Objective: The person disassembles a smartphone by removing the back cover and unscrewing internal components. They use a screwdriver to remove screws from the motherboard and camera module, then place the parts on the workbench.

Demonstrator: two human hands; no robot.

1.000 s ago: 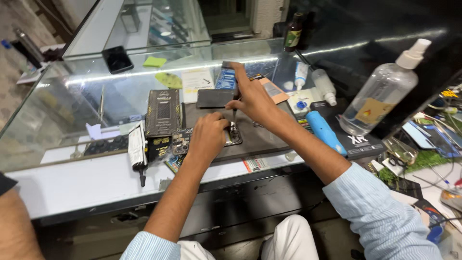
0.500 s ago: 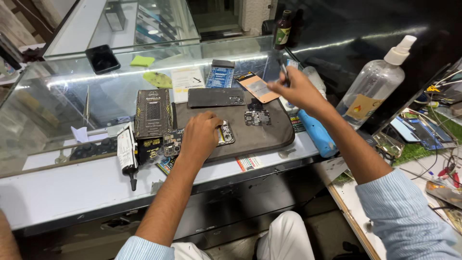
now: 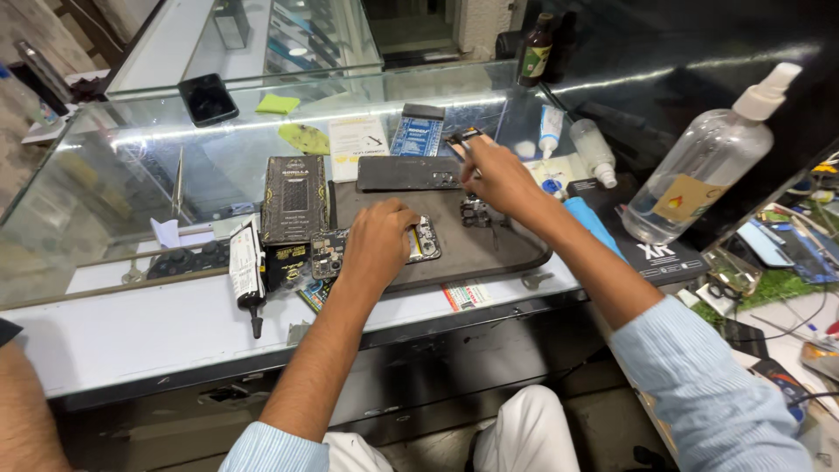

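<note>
Left hand [image 3: 377, 240] lay palm-down on the opened phone [image 3: 411, 243], fingers curled over its middle and pinning it flat; only the phone's right end and a strip of board at its left showed past the hand. Right hand [image 3: 500, 177] was raised just past the mat's far edge, fingertips pinched on tweezers [image 3: 465, 149]; whether anything sat in the tips could not be told.

The phone sat on a dark mat [image 3: 489, 249], toward its left half. A small loose part [image 3: 476, 212] lay on the mat under the right hand, apart from the phone. The mat's right half and front strip were bare, giving room to slide that way. A dark back cover [image 3: 404, 173] lay along the mat's far edge, just beside the right hand.

The left edge was crowded: a black box [image 3: 295, 199] stood touching the mat, and a glue tube [image 3: 246, 275] lay near it, nozzle toward the counter's front edge. The white counter [image 3: 140, 328] in front-left had open surface.

To the right, a blue tool [image 3: 592, 225] lay alongside the right forearm, and a clear spray bottle [image 3: 706, 166] stood well apart. Beyond, a glass case [image 3: 122, 157] bounded the far side; a black phone [image 3: 208, 99] rested on top.
</note>
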